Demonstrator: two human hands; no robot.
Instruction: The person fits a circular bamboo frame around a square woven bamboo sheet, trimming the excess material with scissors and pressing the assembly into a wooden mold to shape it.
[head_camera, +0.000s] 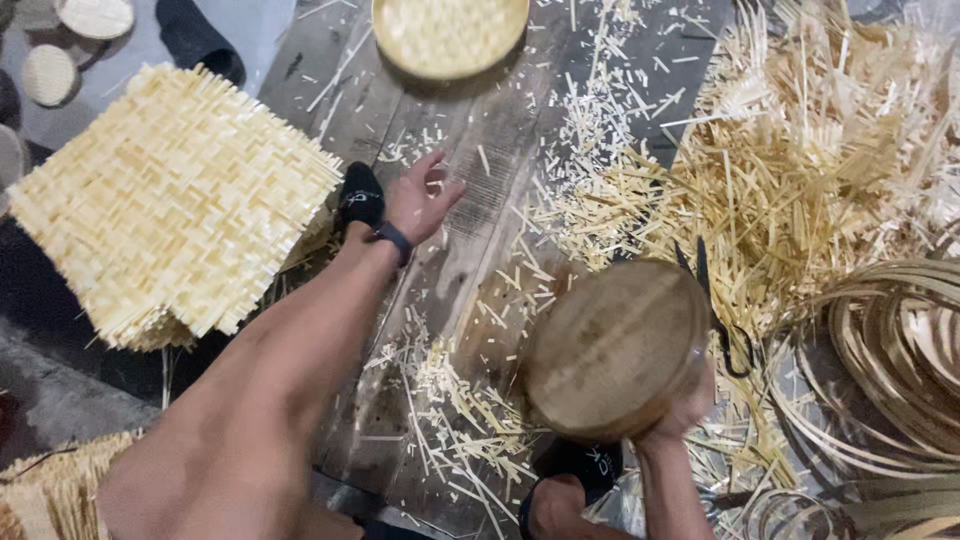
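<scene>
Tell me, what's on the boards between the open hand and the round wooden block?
In the head view, only dark wooden planks strewn with short pale bamboo clippings lie between the left hand and the round wooden block, which the right hand holds.

Rough weathered wood boards (470, 200), matt smooth round wooden block (612, 348), pale dry woven bamboo mats (175, 200), splintery offcuts (790, 170)

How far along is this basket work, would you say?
Done, by the look of it: a stack of woven mats, one round tray at the top, and heaps of trimmed strips. In hand: the right hand grips a round wooden disc, while the left hand reaches open over the boards. Probably left: the coiled hoops lie unused.
</scene>
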